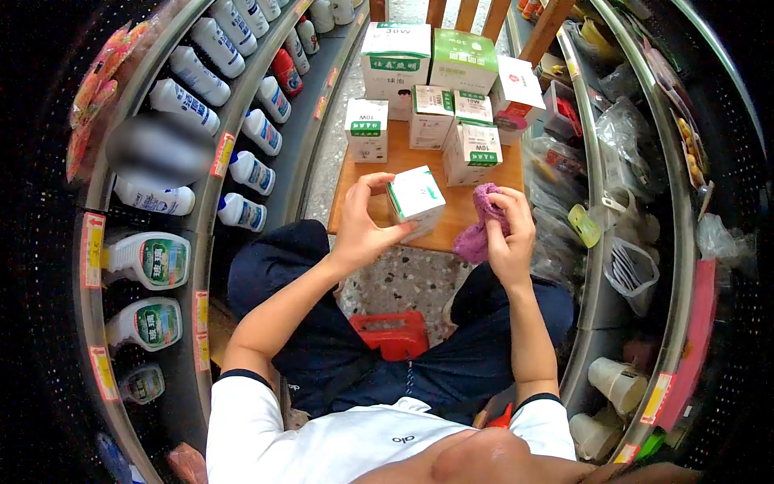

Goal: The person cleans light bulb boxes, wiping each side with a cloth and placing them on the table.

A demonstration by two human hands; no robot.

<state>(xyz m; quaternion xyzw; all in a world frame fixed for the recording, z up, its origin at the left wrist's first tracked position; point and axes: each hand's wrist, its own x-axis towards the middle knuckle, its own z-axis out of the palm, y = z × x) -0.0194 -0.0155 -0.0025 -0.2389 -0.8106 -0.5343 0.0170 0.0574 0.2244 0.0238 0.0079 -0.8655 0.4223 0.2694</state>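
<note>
My left hand [368,216] grips a white and green light bulb box [417,194] between thumb and fingers, at the near edge of a wooden stool [347,181]. A bunched purple cloth [480,224] is pinched in my right hand [509,234], just right of the box and apart from it. Behind them on the stool stand several similar bulb boxes, among them a small 10W box [367,129] at the left and another 10W box [472,153] nearer the right. Larger boxes, one white [395,60] and one green-topped [463,60], stand at the back.
Shelves with white bottles [184,105] and glass cleaner bottles [153,260] curve along the left. On the right, shelves hold plastic bags [625,133], a yellow-green item [584,226] and pale cups [617,383]. A red plastic object [393,333] lies between my legs.
</note>
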